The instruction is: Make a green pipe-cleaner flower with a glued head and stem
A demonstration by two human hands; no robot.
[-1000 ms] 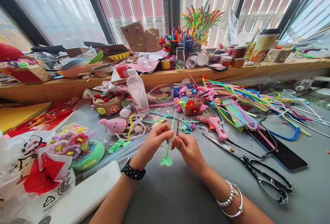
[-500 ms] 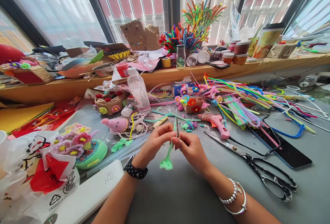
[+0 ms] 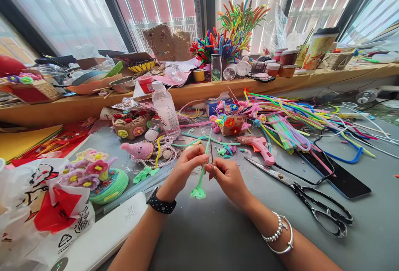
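Observation:
Near the middle of the table my left hand (image 3: 191, 165) is closed around the stem of a green pipe-cleaner flower (image 3: 198, 192), its bloom hanging downward and the stem rising past the fingers. My right hand (image 3: 227, 175) grips small scissors (image 3: 212, 150) right beside it, the thin dark blades pointing up along the stem. Most of the scissor handles are hidden by the fingers. Beyond the hands lie small green and purple pipe-cleaner pieces (image 3: 226, 151) and a pink glue gun (image 3: 256, 146). Left of them sits a green pipe-cleaner piece (image 3: 146, 173).
Large black-handled scissors (image 3: 299, 188) and a black phone (image 3: 338, 175) lie at right, near loose pipe cleaners (image 3: 286, 113). A bottle (image 3: 166, 109) and pink crocheted figure (image 3: 139, 150) stand behind the left hand. A white power bank (image 3: 109, 235) and plastic bag (image 3: 43, 204) occupy the left.
The scissor blades have separated slightly from the green stem, and the two hands are a little further apart. The view has shifted slightly.

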